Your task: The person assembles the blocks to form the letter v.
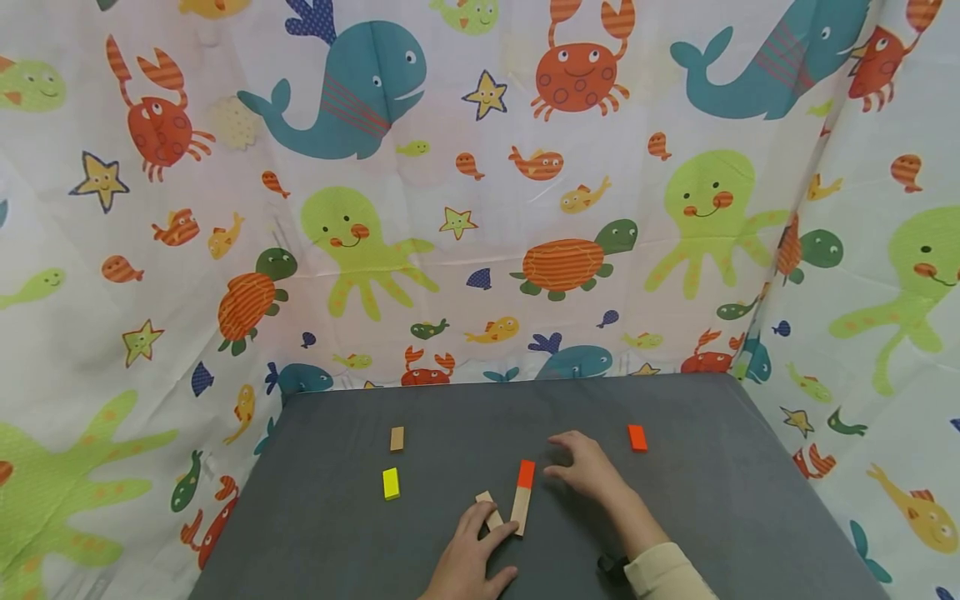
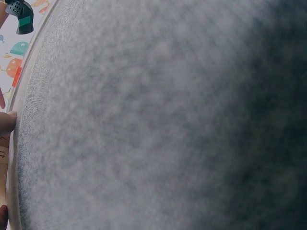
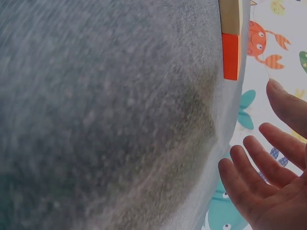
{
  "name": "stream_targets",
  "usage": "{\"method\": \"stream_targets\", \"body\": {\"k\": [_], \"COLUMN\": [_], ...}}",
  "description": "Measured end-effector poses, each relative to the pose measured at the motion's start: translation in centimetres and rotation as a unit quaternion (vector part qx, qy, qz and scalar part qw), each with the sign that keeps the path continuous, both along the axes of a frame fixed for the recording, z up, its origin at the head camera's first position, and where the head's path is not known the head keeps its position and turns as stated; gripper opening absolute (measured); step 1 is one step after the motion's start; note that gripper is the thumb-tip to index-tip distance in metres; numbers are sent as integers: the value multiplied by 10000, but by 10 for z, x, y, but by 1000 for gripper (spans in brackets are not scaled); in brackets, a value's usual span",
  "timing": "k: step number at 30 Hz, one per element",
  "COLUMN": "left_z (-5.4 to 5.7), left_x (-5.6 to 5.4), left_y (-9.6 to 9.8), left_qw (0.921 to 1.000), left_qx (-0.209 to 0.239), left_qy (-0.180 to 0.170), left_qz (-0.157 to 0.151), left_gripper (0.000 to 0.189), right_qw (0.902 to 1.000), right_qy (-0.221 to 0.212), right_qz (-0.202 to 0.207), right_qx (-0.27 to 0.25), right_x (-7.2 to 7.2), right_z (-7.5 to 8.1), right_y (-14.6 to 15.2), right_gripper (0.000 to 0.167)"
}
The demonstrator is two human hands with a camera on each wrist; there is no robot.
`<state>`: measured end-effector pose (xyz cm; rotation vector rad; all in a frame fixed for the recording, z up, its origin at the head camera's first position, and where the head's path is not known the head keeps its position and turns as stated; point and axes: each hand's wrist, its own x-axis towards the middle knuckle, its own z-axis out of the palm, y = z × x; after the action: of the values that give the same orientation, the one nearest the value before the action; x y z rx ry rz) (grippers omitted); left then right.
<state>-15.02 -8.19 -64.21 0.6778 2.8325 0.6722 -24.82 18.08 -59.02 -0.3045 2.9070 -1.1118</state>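
My left hand (image 1: 468,554) rests low in the middle of the grey table, its fingertips on and around a short plain wooden block (image 1: 491,515); the thumb lies apart. Fingers hide part of that block. Just right of them, a plain wooden block (image 1: 521,510) and an orange-red block (image 1: 527,474) lie end to end in a slanting line. My right hand (image 1: 592,471) hovers right of this line, holding nothing. In the right wrist view, its fingers (image 3: 264,148) are spread and slightly bent, away from the orange-red block (image 3: 230,56).
On the left of the grey table (image 1: 322,517) lie a tan block (image 1: 397,439) and a yellow block (image 1: 391,483). Another orange-red block (image 1: 637,438) lies at the right. A sea-animal curtain (image 1: 465,250) hangs behind and along the sides. A dark device (image 1: 613,568) sits at the right wrist.
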Motion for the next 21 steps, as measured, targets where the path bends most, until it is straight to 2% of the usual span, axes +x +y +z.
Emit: {"method": "stream_targets", "body": {"k": [13,21], "left_z": [6,2], "left_x": [0,-1], "left_y": [-2,0], "left_qw": [10000,9999], "left_qx": [-24,-52], "left_qy": [-63,-91], "left_qz": [14,-17], "left_gripper": [59,59], "right_qw": [9999,9995], "right_qy": [76,232], "right_qz": [-129,-206], "right_qx": [66,71], "right_x": [-4,-5], "right_z": [-2,-6], "right_y": [11,24], "right_gripper": [51,51]}}
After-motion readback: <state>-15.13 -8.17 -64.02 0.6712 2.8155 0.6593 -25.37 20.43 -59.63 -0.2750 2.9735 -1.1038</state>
